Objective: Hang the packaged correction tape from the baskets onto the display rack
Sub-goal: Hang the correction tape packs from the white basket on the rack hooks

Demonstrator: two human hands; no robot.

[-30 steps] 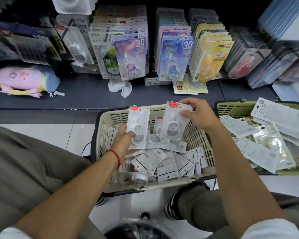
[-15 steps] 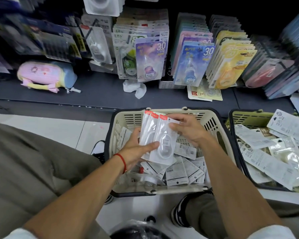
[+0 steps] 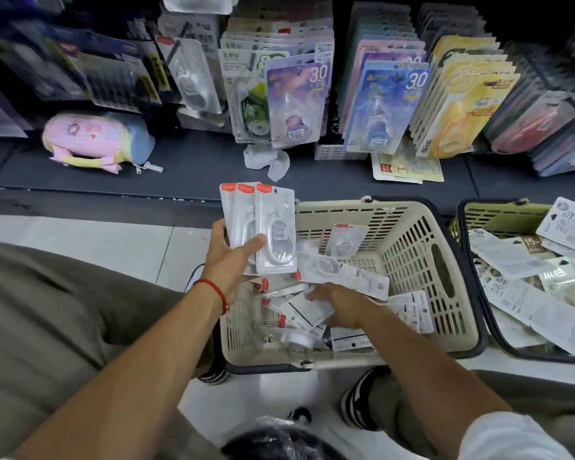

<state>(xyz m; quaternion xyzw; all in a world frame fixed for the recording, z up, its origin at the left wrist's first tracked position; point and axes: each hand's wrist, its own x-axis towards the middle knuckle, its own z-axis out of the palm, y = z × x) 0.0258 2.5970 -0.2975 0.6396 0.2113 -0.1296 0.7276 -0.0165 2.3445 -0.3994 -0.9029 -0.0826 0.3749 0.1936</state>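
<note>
My left hand (image 3: 228,257) grips a fanned stack of three white correction tape packs (image 3: 269,227) with red tops, held above the left rim of the beige basket (image 3: 422,260). My right hand (image 3: 341,305) reaches down into that basket among several loose white packs (image 3: 342,270) and touches them; whether its fingers curl round one is blurred. The display rack (image 3: 292,97) above the dark shelf carries rows of hung tape packs, purple, blue and yellow.
A green basket (image 3: 498,217) with more white packs stands to the right. A pink and blue pouch (image 3: 93,141) and a crumpled white wrapper (image 3: 266,159) lie on the dark shelf. My knees flank the beige basket on a pale tiled floor.
My right hand let go of the stack and dropped into the basket. My left hand lifted the gathered packs up and to the left.
</note>
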